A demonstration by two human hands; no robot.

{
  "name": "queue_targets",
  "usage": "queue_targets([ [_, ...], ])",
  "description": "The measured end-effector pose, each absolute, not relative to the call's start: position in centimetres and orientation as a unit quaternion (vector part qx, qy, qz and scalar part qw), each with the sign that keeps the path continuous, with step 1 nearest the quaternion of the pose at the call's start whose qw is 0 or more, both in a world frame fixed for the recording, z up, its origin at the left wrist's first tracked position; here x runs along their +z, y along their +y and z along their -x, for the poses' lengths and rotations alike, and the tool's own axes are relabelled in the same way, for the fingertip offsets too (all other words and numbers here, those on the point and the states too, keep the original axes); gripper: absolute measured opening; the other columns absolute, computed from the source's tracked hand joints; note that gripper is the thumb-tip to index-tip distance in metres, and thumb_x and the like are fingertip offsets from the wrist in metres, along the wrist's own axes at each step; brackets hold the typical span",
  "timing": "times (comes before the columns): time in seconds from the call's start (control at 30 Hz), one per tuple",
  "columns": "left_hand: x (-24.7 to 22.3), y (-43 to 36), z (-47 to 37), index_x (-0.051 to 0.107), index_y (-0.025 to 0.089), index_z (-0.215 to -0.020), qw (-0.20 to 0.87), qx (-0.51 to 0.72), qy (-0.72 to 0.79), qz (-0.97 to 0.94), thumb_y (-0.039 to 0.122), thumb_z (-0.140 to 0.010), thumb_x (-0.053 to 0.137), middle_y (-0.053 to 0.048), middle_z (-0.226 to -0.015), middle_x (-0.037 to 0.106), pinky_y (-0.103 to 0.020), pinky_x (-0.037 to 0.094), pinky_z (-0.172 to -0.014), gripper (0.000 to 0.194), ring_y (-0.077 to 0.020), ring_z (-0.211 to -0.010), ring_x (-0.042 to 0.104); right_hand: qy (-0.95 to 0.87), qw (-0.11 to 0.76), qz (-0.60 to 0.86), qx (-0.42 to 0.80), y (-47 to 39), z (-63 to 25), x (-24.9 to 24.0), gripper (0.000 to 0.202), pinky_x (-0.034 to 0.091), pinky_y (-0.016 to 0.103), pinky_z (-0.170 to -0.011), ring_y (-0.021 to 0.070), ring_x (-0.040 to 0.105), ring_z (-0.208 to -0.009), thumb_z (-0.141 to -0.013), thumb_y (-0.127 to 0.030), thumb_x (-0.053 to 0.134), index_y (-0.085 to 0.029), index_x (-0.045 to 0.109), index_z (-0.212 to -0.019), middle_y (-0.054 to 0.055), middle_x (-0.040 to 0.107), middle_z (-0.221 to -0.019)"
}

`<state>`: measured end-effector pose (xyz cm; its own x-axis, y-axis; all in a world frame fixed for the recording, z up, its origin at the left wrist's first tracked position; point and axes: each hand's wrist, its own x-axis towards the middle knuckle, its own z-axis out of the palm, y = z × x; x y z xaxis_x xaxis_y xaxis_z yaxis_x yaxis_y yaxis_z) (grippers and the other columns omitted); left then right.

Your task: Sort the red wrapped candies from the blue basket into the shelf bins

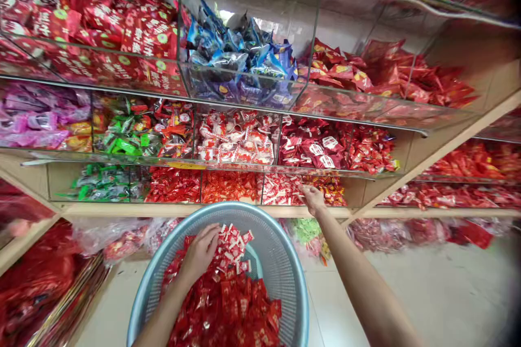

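A round blue-grey plastic basket (299,276) holds many small red-wrapped candies (228,303), with red-and-white wrapped candies (233,246) heaped toward its far side. Inside it, my left hand (203,250) rests over the candies at the left of that red-and-white heap, fingers extended and slightly bent. My right hand (313,199) is at the front of the bottom shelf, beside a compartment of similar red-and-white candies (280,188). Its fingers are curled and point left; whatever may be inside them is hidden.
Divided shelves (228,210) rise ahead, filled with wrapped sweets, including blue packets (240,54) and large red packets (134,21). Clear panels front the compartments. Plastic bags (126,238) lie under the bottom shelf, and red packaging (36,276) stands at left on the tiled floor (456,287).
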<state>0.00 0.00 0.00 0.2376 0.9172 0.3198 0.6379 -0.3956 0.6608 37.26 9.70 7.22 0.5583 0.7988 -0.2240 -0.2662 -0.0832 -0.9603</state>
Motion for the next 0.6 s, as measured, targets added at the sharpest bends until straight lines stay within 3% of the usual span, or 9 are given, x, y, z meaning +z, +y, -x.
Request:
queue_targets([
  [0.37,0.8,-0.1,-0.1,0.064,0.022,-0.108,0.211,0.379,0.501,-0.749,0.030,-0.089,0.042,-0.007,-0.118,0.062,-0.038,0.046,-0.098,0.031,-0.0196,-0.111,0.056,-0.281,0.620,0.557,0.476,5.2,-33.8,9.6,0.040,0.045,0.019,-0.051,0.0089,0.053,-0.060,-0.042,-0.038,0.086,-0.019,0.063,-0.068,-0.003,0.063,-0.070],
  [0.6,0.8,0.2,0.0,0.064,0.021,-0.107,0.209,0.396,0.507,-0.736,0.029,-0.089,0.041,-0.007,-0.116,0.062,-0.037,0.045,-0.099,0.031,-0.0189,-0.111,0.056,-0.341,0.509,0.509,0.605,-0.3,-25.9,8.1,0.036,0.043,0.021,-0.053,0.0112,0.057,-0.060,-0.055,-0.042,0.081,-0.019,0.066,-0.078,0.000,0.066,-0.072],
])
